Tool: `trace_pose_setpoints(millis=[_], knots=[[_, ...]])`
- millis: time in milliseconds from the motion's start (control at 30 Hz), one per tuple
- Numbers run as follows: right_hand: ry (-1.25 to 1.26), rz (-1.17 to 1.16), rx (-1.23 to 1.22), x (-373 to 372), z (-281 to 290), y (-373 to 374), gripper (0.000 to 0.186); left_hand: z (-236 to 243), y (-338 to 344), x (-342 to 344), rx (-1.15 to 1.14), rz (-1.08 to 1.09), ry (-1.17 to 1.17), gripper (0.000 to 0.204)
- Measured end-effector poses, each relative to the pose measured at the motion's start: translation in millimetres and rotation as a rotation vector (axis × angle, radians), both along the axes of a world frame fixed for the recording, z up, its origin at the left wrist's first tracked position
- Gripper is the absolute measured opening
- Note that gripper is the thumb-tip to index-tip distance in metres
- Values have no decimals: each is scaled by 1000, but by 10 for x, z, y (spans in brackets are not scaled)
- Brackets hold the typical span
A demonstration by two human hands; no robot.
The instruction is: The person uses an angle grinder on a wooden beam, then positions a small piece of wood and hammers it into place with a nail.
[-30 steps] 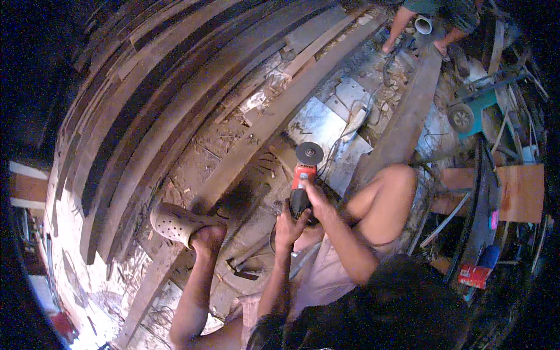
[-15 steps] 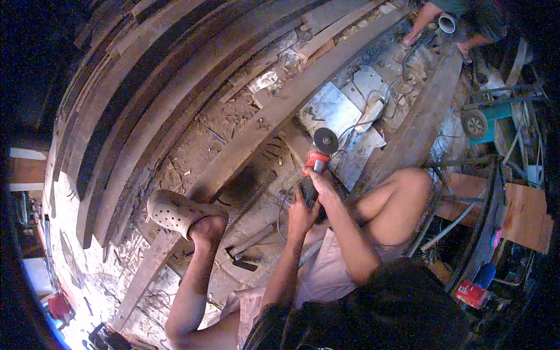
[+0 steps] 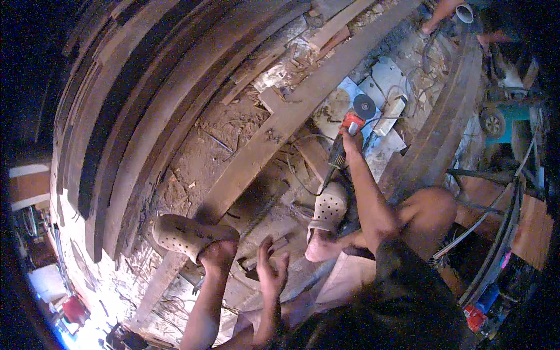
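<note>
Dark wooden planks (image 3: pixel 157 99) fill the upper left of the frame in long rows, their curve partly due to the lens. A wooden beam (image 3: pixel 256 154) crosses diagonally from the upper right to the lower left. Two beige clogs are worn on the person's feet: the left clog (image 3: pixel 184 234) overlaps the beam left of centre, and the right clog (image 3: pixel 331 204) lies just right of centre. The red and black grinder (image 3: pixel 339 153) is right of centre, its dark disc (image 3: pixel 364 107) toward the upper right. The right hand (image 3: pixel 352 142) is closed around its body, just behind the red head. The left hand (image 3: pixel 272 273), at lower centre, is half open, fingers loosely curled and apart, with nothing visible in its grasp. A thin cord (image 3: pixel 319 191) loops beside the grinder.
</note>
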State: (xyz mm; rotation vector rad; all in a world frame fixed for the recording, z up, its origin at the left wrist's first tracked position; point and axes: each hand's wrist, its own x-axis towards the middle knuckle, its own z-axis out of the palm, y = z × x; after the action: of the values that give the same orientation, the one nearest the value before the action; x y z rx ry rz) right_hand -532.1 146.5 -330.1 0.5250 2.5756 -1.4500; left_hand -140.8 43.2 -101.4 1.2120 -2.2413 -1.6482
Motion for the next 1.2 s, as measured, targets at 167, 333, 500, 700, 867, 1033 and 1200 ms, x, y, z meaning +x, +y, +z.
trace_pose_setpoints(millis=[167,333,500,700,867,1033,1200], knots=[[102,52,-166,-307,-248,-18,29,-329,-18,518,226,240,-168,47],[17,42,136,-497,-335,7,29,-204,157,324,293,210,-204,43],[6,39,307,-568,-425,-49,46,-271,200,304,296,92,-146,44],[-45,62,391,-554,-376,56,63,-203,202,243,350,79,-197,46],[-21,141,319,-363,78,30,79,-278,274,339,296,27,-111,49],[150,62,417,-147,-63,131,86,-159,303,446,240,-131,-139,53],[116,25,318,16,63,97,84,-36,304,741,126,-199,-113,58]])
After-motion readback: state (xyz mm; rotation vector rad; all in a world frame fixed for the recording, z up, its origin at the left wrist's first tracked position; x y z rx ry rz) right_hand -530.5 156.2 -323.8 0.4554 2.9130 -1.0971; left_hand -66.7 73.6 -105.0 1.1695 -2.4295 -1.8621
